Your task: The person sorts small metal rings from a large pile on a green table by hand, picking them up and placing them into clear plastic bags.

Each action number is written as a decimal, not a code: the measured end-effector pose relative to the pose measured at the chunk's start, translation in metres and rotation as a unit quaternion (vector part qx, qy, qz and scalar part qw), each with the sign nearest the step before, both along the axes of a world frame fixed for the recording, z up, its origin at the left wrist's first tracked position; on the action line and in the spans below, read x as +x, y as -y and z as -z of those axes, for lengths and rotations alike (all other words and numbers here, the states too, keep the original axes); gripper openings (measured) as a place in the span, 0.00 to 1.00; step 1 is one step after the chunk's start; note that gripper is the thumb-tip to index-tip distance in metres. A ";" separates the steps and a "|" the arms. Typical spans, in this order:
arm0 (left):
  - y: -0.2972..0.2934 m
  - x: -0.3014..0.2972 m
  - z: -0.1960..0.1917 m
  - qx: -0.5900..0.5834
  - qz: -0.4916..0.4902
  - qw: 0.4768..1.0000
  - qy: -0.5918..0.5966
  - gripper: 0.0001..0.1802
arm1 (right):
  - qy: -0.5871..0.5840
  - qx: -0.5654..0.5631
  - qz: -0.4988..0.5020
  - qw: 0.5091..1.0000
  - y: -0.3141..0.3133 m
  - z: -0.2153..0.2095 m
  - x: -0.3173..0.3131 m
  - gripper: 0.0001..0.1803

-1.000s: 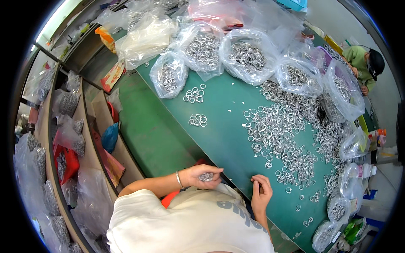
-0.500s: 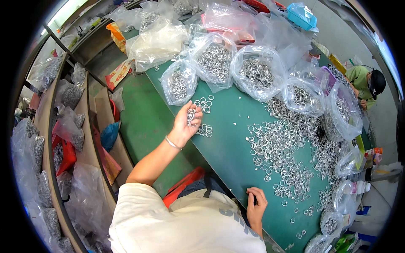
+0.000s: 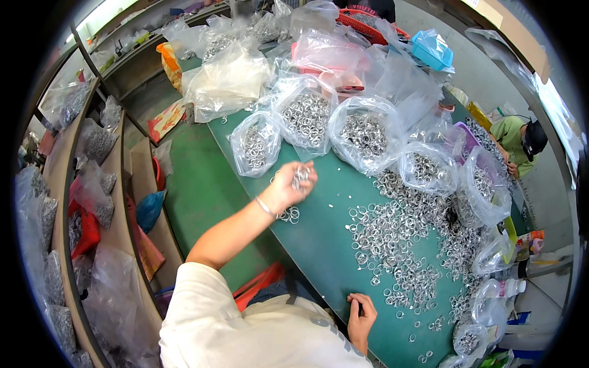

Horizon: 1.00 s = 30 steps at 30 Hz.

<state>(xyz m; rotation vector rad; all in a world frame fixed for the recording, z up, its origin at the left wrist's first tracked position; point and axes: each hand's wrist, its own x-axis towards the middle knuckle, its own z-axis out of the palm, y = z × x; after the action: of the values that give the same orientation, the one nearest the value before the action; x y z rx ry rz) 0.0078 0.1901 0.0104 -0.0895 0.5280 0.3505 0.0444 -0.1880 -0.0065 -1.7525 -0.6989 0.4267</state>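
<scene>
My left hand (image 3: 293, 186), a bracelet on its wrist, is closed around several metal rings (image 3: 300, 176) and held over the green table (image 3: 319, 239). It is slightly blurred. A small group of similar rings (image 3: 288, 214) lies by its wrist, and more show partly behind the hand. Beyond it stands an open clear bag of rings (image 3: 254, 150). My right hand (image 3: 362, 316) rests at the table's near edge, fingers loosely bent, thumb apart, with nothing visible in it. To its right spreads a large heap of loose rings (image 3: 399, 245).
More open bags of rings (image 3: 368, 135) line the table's far side. Empty-looking plastic bags (image 3: 227, 86) lie at the far left end. Shelves (image 3: 116, 184) with filled bags stand at left. Another person (image 3: 518, 144) in green works at the far right.
My left hand has moved right over the table with the rings in it, away from the small bag. The whole view has shifted a little. My right hand stays at the table edge.
</scene>
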 end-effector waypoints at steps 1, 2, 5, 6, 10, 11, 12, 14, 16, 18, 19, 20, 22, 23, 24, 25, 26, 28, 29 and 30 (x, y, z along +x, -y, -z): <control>-0.021 0.009 0.001 0.040 -0.015 0.998 0.038 0.09 | 0.001 -0.003 0.000 1.000 0.001 0.001 0.000 0.07; -0.039 0.023 -0.014 0.092 -0.055 0.994 -0.007 0.09 | 0.003 -0.008 0.000 1.000 0.002 0.002 0.000 0.07; -0.117 0.063 -0.024 0.319 -0.163 0.928 -0.103 0.18 | 0.007 -0.013 -0.013 1.000 -0.002 0.000 -0.002 0.07; -0.127 0.073 -0.031 0.338 -0.196 0.915 -0.101 0.17 | 0.010 -0.013 -0.015 1.000 -0.003 -0.001 -0.002 0.07; -0.124 0.079 -0.044 0.419 -0.242 0.866 -0.122 0.19 | 0.009 -0.009 -0.016 1.000 -0.001 0.002 0.000 0.06; -0.098 0.073 -0.051 0.468 -0.229 0.839 -0.156 0.22 | 0.005 -0.010 -0.004 1.000 0.000 0.003 0.000 0.06; -0.079 0.061 -0.051 0.515 -0.220 0.805 -0.195 0.26 | -0.002 -0.010 -0.001 1.000 0.000 0.004 -0.001 0.06; -0.057 0.034 -0.034 0.557 -0.210 0.772 -0.225 0.19 | -0.005 -0.003 0.002 1.000 -0.002 0.004 -0.002 0.07; -0.033 0.000 -0.026 0.608 -0.161 0.743 -0.229 0.15 | -0.006 -0.002 0.000 1.000 -0.004 0.002 0.001 0.07; -0.019 -0.031 -0.008 0.730 -0.065 0.647 -0.210 0.12 | -0.002 -0.005 -0.008 1.000 -0.007 -0.001 0.003 0.07; -0.010 -0.042 -0.006 0.791 -0.028 0.562 -0.240 0.12 | 0.008 -0.005 -0.015 1.000 -0.009 -0.002 0.005 0.07; -0.002 -0.052 -0.004 0.841 0.010 0.470 -0.266 0.11 | 0.013 -0.007 -0.023 1.000 -0.012 -0.004 0.006 0.07; 0.003 -0.068 0.018 0.898 0.006 0.346 -0.273 0.15 | 0.021 -0.004 -0.047 0.999 -0.021 -0.009 0.006 0.06; 0.003 -0.072 0.024 0.907 0.022 0.316 -0.276 0.18 | 0.036 -0.005 -0.058 0.998 -0.026 -0.011 0.006 0.06; 0.004 -0.071 0.026 0.916 0.034 0.289 -0.276 0.21 | 0.054 -0.005 -0.069 0.996 -0.029 -0.012 0.006 0.06; 0.002 -0.069 0.026 0.918 0.039 0.274 -0.284 0.24 | 0.071 -0.006 -0.080 0.994 -0.032 -0.013 0.006 0.06; 0.000 -0.066 0.026 0.920 0.045 0.258 -0.292 0.26 | 0.088 -0.007 -0.091 0.992 -0.034 -0.013 0.005 0.07; -0.004 -0.056 0.026 0.926 0.054 0.234 -0.292 0.29 | 0.094 -0.003 -0.093 0.991 -0.036 -0.011 0.003 0.07; -0.007 -0.051 0.026 0.930 0.060 0.224 -0.284 0.29 | 0.098 -0.001 -0.094 0.991 -0.037 -0.011 0.003 0.07; -0.009 -0.046 0.026 0.934 0.068 0.215 -0.277 0.30 | 0.097 -0.003 -0.094 0.991 -0.036 -0.011 0.002 0.07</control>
<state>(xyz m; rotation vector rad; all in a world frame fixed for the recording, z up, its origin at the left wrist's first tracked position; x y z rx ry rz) -0.0380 0.1986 -0.0154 2.6555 0.4535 0.6411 0.0466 -0.1516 0.0043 -1.7558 -1.0083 0.3890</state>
